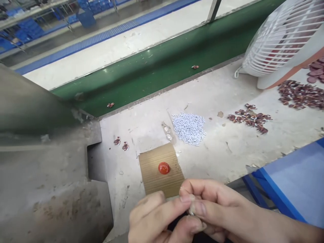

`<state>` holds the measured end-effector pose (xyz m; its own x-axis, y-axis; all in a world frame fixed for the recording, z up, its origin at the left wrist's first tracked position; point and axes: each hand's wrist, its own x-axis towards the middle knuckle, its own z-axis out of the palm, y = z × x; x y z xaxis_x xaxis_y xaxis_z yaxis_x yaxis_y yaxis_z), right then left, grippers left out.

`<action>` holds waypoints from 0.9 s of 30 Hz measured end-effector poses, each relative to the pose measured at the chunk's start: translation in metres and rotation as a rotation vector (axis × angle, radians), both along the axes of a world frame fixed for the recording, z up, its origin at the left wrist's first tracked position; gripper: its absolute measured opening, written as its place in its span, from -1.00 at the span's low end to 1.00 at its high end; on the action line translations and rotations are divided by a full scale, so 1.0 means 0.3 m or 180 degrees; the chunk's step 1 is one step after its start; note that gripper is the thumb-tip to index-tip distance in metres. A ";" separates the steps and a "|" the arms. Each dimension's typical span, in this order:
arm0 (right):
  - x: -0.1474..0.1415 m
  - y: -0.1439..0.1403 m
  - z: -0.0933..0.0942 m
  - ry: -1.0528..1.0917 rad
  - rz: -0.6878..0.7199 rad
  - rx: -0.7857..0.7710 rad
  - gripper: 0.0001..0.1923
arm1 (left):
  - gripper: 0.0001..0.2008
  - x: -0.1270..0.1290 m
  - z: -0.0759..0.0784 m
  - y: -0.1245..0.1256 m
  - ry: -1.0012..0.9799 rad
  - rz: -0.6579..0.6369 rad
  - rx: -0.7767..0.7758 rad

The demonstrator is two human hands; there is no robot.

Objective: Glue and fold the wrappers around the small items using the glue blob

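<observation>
My left hand (157, 219) and my right hand (217, 209) meet at the front edge of the bench, fingertips pinched together. Something small and pale shows between the fingertips, mostly covered, and its kind cannot be made out. Just beyond my hands lies a piece of brown cardboard (152, 179) with a small round red cap or dish (163, 168) on it. Behind the cardboard, to the right, is a pile of tiny pale-blue curved pieces (189, 128). Two small brown-and-white pieces (125, 145) lie to the left.
A white fan (280, 47) stands at the right, near heaps of small dark-brown pieces (301, 94) and a looser group (250, 118). A green conveyor belt (152, 71) runs behind the bench. Metal machinery (50, 168) fills the left; a blue bin (293, 182) is at right.
</observation>
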<state>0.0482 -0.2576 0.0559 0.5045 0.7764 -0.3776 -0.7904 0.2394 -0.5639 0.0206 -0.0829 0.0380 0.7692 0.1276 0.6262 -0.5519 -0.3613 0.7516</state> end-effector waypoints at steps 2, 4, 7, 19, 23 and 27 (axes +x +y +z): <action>-0.009 0.007 -0.007 -0.0081 -0.0164 -0.0171 -0.48 | -0.81 0.023 -0.006 0.005 0.0039 -0.0094 0.0178; -0.016 0.014 -0.012 0.0011 -0.0331 -0.0246 -0.49 | -0.88 0.031 0.003 0.028 0.0042 -0.0221 0.0643; -0.019 0.019 -0.004 0.0577 -0.0387 -0.0220 -0.48 | -0.90 0.028 0.015 0.073 -0.0098 -0.0241 0.1092; -0.018 0.055 -0.012 0.1436 -0.0242 -0.0132 -0.50 | -0.96 0.027 -0.047 0.098 -0.0148 -0.0355 0.0632; -0.034 0.065 -0.009 0.1496 -0.0295 -0.0121 -0.45 | -0.91 0.014 -0.055 0.105 -0.0177 -0.0463 0.0874; -0.041 0.068 0.003 0.1581 -0.0360 -0.0114 -0.42 | -0.88 0.007 -0.055 0.114 -0.0107 -0.0545 0.0961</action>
